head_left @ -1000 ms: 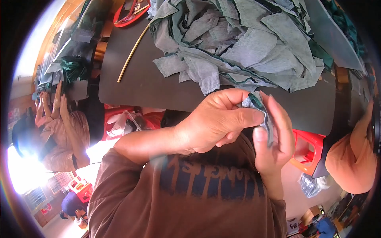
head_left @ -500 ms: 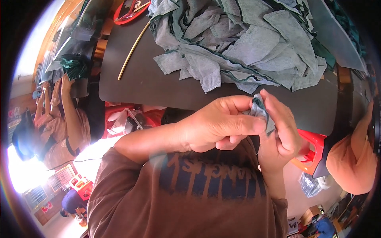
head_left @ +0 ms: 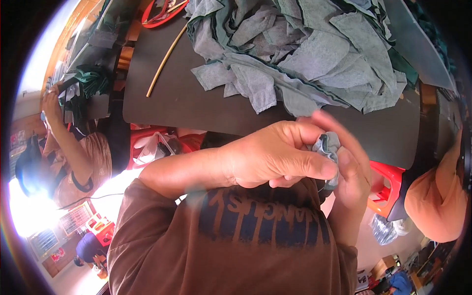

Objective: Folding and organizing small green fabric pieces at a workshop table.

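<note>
Above the near edge of the table, my two hands meet around a small bunched piece of grey-blue cloth (head_left: pixel 328 144) with a dark green side showing in its fold. Thumb and fingers of my left hand (head_left: pixel 275 155) pinch it from the left. My right hand (head_left: pixel 353 172) closes on it from the right, thumb against the cloth and fingers curled behind, slightly blurred. Beyond them a big heap of grey-green cloth pieces (head_left: pixel 314 54) lies on the dark table (head_left: pixel 157 110), some with dark green undersides.
A thin yellowish rod (head_left: pixel 166 61) lies left of the heap, near a red tray (head_left: pixel 164 20) holding small items. At far right stands a translucent panel (head_left: pixel 423 42). Red stools (head_left: pixel 388 184) show below the table. Co-workers sit left (head_left: pixel 73 157) and right (head_left: pixel 435 206).
The cloth piece has moved slightly nearer to me and is more bunched. My right fingers have shifted around it. The co-worker at left has moved their arms.
</note>
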The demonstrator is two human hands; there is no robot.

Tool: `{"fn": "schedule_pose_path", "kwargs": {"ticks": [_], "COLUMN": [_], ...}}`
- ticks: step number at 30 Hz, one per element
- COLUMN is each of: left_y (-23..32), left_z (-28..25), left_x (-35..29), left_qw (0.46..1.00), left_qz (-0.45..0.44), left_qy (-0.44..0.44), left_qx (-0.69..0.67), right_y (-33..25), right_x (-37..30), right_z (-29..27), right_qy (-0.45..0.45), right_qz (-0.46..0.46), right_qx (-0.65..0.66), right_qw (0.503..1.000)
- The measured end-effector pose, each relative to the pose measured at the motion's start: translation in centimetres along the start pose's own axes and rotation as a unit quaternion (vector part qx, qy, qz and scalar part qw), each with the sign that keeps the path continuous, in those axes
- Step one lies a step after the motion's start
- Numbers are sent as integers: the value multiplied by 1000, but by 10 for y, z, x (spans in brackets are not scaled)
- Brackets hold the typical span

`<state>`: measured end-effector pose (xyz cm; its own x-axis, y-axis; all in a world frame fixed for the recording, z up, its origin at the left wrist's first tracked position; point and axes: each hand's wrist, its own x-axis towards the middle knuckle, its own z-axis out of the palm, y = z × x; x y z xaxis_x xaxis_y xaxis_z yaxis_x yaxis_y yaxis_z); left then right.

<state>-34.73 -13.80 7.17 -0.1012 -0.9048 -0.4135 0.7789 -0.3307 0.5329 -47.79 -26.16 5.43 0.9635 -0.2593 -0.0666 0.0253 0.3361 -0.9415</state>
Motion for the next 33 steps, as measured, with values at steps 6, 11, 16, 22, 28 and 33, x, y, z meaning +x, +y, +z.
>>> {"fn": "schedule_pose_path", "kwargs": {"ticks": [6,11,16,22,28,33], "left_y": [8,3,-7,-2,0,-2], "left_z": [3,-17,-12,-4,-8,-4], "left_x": [-6,-5,1,0,5,8], "left_qw": [999,967,911,942,948,964], "left_qz": [-12,95,296,258,242,219], "left_qy": [17,4,33,57,36,74], "left_qx": [42,238,285,208,204,129], "right_y": [0,4,12,14,17,8], "right_x": [-3,5,11,8,9,-7], "right_z": [-3,-1,9,9,16,2], "right_qy": [28,62,116,137,198,163], "right_qz": [-67,-173,-223,-270,-285,-388], "right_qx": [-70,-209,-179,-237,-208,-347], "right_qw": [995,960,951,923,914,839]}}
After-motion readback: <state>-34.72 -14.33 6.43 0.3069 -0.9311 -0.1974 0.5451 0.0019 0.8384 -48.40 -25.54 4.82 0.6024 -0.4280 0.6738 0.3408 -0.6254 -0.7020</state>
